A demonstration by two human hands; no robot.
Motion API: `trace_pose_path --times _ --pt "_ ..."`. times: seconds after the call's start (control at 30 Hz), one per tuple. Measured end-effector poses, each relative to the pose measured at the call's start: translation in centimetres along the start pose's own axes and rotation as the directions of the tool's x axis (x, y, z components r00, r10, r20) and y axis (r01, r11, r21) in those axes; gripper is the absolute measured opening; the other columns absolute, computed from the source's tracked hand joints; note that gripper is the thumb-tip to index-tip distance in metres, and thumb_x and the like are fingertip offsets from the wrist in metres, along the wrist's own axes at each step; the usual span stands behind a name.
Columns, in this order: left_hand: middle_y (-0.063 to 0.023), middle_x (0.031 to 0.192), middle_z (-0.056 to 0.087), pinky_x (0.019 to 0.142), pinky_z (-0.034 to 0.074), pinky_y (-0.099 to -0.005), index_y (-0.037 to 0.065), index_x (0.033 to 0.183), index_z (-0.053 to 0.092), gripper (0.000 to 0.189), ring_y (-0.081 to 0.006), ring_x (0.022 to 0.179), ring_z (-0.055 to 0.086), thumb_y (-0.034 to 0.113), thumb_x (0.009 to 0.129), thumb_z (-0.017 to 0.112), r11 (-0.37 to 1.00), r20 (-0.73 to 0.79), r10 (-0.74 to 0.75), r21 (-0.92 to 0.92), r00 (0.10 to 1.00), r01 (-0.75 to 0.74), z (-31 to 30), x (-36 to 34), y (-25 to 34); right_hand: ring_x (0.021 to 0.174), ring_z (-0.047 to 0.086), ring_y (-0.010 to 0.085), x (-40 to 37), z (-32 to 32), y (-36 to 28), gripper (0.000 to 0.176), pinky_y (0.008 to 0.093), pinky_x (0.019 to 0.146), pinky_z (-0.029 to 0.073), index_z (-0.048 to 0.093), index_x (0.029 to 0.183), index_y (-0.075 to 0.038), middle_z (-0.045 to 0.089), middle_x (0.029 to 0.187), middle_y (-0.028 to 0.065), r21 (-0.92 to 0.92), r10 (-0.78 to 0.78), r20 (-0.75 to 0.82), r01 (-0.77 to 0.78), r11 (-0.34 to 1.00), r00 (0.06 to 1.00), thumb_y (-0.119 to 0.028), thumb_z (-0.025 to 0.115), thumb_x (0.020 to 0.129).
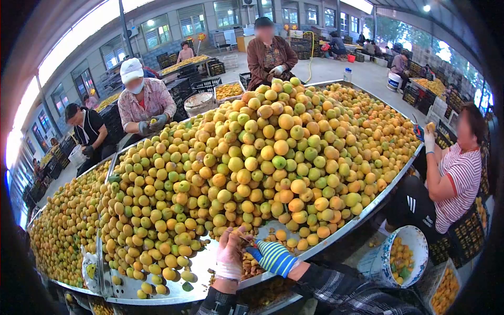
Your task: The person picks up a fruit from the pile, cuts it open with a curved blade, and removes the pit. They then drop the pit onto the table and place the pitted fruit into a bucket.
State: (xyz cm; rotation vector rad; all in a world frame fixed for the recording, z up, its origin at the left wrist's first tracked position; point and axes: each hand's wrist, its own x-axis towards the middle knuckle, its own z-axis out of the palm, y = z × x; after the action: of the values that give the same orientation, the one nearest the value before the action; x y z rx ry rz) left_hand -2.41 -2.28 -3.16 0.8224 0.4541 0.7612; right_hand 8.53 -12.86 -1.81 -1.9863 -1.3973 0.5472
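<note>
At the near edge of the metal table, my left hand (231, 255), in a pale pink and white glove with bare fingertips, has its fingers curled together. What they hold is hidden. Close beside it, my right hand (274, 257) wears a blue, white and yellow striped glove. Its fingers are closed around a small thin tool (255, 244) with a red part, pointing towards my left hand. Brown stones and scraps (251, 266) lie under both hands. In front rises a large heap of yellow-orange and greenish apricots (270, 152).
The metal table (336, 240) has a raised rim. A white bucket of apricots (401, 260) stands at right, near a seated person in stripes (458, 178). Across the heap are a person in a white cap (144, 102) and another in brown (270, 58). Black crates (464, 236) are stacked at right.
</note>
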Motion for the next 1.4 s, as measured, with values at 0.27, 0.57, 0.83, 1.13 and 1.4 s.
trace_pose_path --times 0.27,0.57,0.83,1.13,1.4 --pt "-0.0169 0.111 0.062 0.088 0.049 -0.0381 -0.001 0.12 0.05 0.057 -0.0256 0.097 0.061 0.045 0.088 0.06 0.97 -0.012 -0.207 -0.133 0.978 0.204 -0.6 -0.3 0.0 0.071 0.062 0.0418 0.3 1.2 1.0 0.039 0.0517 0.063 0.048 0.058 0.097 -0.004 0.064 0.077 0.024 -0.076 0.005 -0.02 -0.007 0.997 1.0 -0.042 0.051 0.091" --pt "-0.0205 0.126 0.051 0.087 0.05 -0.0348 -0.008 0.134 0.035 0.057 -0.0228 0.1 0.061 0.018 0.089 0.06 0.953 -0.002 0.059 0.299 0.998 -0.055 0.6 -0.1 0.9 0.067 0.061 0.0406 0.0 0.6 0.3 0.034 0.0506 0.059 0.048 0.057 0.087 -0.006 0.062 0.069 0.0223 -0.088 -0.016 -0.113 0.006 0.996 0.993 -0.038 0.051 0.091" --pt "-0.0167 0.111 0.062 0.081 0.053 -0.0324 0.0 0.121 0.049 0.046 -0.0248 0.096 0.063 0.034 0.092 0.059 0.97 0.003 -0.202 -0.136 0.979 0.2 0.1 0.1 0.1 0.063 0.062 0.0374 0.3 0.8 0.5 0.032 0.0463 0.055 0.048 0.056 0.086 -0.002 0.06 0.064 0.0194 -0.105 -0.08 -0.207 0.059 0.993 0.975 -0.033 0.057 0.089" --pt "-0.0172 0.109 0.062 0.085 0.051 -0.0293 -0.004 0.124 0.044 0.04 -0.0198 0.092 0.064 0.014 0.092 0.059 0.921 -0.057 0.178 0.361 0.982 -0.146 1.0 -0.8 0.6 0.066 0.063 0.0383 0.3 0.8 -0.2 0.033 0.0494 0.059 0.049 0.057 0.095 -0.003 0.063 0.07 0.0216 -0.11 -0.029 -0.072 0.021 0.994 0.997 -0.036 0.052 0.091" --pt "-0.02 0.108 0.062 0.083 0.051 -0.029 -0.005 0.124 0.044 0.045 -0.0194 0.089 0.065 0.02 0.091 0.063 0.938 -0.063 0.139 0.329 0.988 -0.111 0.8 -0.5 0.7 0.067 0.061 0.0394 0.2 1.9 -0.1 0.028 0.0471 0.059 0.046 0.062 0.091 0.001 0.062 0.072 0.0214 0.239 0.021 0.015 -0.024 0.971 1.0 -0.027 0.054 0.092"
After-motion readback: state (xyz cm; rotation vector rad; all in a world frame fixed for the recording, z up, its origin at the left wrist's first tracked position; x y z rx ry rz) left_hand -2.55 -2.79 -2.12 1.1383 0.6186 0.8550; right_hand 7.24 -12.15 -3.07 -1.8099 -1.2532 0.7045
